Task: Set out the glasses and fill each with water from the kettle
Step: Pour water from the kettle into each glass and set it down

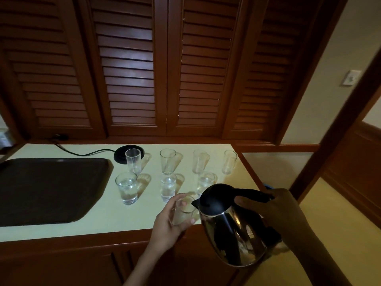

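My right hand (274, 211) grips the black handle of a steel kettle (233, 230), held tilted with its spout over a short glass (183, 209). My left hand (169, 221) holds that glass near the counter's front edge. Three short glasses holding water stand in a front row: left (126, 187), middle (168, 186), right (205, 181), the last partly behind the kettle. Several tall glasses that look empty stand in a back row, from the leftmost (133, 161) to the rightmost (229, 162).
A dark tray (49, 188) lies on the pale counter (123, 219) at the left. The kettle's black base (121, 154) with its cord sits behind the tall glasses. Wooden louvred doors rise behind the counter, whose right edge drops off beside the kettle.
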`<act>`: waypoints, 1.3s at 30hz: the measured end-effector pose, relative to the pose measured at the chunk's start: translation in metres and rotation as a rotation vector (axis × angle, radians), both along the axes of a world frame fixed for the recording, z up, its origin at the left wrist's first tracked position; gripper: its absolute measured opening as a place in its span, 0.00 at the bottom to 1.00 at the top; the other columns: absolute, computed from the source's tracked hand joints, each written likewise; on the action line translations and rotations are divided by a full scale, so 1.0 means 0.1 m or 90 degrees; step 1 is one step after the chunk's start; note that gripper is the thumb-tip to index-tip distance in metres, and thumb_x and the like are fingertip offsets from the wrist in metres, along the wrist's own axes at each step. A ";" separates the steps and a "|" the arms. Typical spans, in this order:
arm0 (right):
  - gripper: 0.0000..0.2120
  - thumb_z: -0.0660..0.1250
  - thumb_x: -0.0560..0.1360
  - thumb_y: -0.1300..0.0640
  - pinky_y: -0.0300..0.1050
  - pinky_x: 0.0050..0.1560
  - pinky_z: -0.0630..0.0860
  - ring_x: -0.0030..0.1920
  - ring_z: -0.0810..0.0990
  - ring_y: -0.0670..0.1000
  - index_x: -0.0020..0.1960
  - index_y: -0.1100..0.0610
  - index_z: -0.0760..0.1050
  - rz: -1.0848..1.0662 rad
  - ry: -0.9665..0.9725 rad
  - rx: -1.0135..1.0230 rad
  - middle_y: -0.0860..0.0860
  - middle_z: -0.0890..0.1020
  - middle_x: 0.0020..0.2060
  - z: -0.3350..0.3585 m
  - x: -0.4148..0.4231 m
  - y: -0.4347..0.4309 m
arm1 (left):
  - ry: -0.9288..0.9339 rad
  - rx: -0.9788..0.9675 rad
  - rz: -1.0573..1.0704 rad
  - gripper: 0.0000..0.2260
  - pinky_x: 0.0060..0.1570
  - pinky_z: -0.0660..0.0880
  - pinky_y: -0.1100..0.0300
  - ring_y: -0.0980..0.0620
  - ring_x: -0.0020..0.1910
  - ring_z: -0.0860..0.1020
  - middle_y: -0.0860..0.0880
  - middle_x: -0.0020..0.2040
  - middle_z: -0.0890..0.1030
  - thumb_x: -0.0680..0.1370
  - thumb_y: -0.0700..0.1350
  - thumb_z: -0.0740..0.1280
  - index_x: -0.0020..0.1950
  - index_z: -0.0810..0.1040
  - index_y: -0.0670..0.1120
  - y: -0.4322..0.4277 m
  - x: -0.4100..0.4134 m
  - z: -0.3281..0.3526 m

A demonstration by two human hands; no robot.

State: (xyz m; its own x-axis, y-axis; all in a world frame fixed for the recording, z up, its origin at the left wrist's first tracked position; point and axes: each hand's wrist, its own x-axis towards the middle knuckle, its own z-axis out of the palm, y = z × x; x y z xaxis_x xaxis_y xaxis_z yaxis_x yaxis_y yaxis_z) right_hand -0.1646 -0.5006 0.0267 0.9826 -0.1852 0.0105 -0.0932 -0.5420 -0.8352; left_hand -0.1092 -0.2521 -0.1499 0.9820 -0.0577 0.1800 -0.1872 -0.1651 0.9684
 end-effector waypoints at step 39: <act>0.26 0.77 0.59 0.33 0.49 0.43 0.86 0.34 0.87 0.51 0.38 0.56 0.83 -0.028 0.056 -0.170 0.52 0.87 0.31 0.27 0.15 0.07 | -0.003 0.007 0.008 0.30 0.57 0.80 0.61 0.64 0.60 0.81 0.63 0.59 0.83 0.69 0.46 0.82 0.68 0.75 0.60 -0.01 0.01 0.00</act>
State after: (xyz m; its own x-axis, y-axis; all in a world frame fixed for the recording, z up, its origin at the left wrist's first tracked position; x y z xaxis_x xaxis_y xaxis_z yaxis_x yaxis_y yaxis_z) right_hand -0.1498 -0.4937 0.0538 0.9731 -0.2296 -0.0202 -0.1870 -0.7354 -0.6514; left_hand -0.1086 -0.2527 -0.1494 0.9817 -0.0480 0.1842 -0.1898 -0.1780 0.9655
